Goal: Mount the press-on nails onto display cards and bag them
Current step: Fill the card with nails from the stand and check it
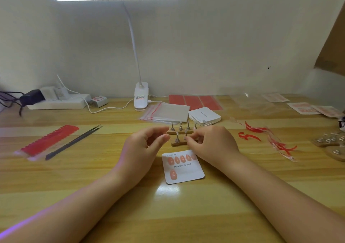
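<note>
A white display card (186, 173) printed "Handmade Nail" lies on the wooden table in front of me. It carries several pink nails (182, 158) in its top row and one pink nail (173, 174) below. Just behind it stand two wooden blocks (174, 144) with upright metal nail stands (180, 127). My right hand (211, 143) pinches the top of a stand (185, 137) on the nearer block; whether a nail sits there is hidden by the fingertips. My left hand (145, 145) hovers left of the blocks, fingers loosely curled, thumb and forefinger apart, holding nothing I can see.
Behind the blocks lie a stack of clear zip bags (164, 112), a stack of blank cards (204, 115) and red adhesive sheets (196, 101). Tweezers (74, 141) and a red tab sheet (48, 140) lie left. Peeled red strips (261, 136) and more stands (328, 141) are right. A clip lamp (141, 97) stands behind.
</note>
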`<state>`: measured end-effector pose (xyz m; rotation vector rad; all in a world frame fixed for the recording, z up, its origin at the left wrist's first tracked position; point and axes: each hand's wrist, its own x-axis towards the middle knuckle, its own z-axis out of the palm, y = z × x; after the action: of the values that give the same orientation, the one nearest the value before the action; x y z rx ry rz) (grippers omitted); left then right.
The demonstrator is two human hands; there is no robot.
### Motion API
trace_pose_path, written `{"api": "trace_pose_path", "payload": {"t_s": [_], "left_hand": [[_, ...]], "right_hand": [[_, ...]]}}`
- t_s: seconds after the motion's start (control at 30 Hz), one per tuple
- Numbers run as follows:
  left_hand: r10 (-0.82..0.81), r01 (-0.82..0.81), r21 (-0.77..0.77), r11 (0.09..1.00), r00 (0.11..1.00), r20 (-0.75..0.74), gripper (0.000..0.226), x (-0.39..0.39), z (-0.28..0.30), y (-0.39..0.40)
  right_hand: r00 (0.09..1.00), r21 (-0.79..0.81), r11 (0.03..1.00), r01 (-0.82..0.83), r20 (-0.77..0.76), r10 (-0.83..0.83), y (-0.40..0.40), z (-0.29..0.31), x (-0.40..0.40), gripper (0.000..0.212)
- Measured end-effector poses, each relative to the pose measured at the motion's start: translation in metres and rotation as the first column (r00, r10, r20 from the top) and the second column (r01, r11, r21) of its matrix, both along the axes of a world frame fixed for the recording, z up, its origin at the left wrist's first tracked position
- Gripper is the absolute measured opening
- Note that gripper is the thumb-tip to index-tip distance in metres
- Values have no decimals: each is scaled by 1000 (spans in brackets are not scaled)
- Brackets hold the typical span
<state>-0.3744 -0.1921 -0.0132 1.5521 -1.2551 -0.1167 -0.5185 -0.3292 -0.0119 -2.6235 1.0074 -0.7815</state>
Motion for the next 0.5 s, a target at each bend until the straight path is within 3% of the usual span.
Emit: {"api": "trace_pose_path", "payload": {"t_s": [0.5], "left_hand": [[55, -81, 212, 974, 991, 125, 17, -1, -3, 0]], "right_hand": [[997, -25, 998, -65, -45, 64, -3, -7, 3, 26]]}}
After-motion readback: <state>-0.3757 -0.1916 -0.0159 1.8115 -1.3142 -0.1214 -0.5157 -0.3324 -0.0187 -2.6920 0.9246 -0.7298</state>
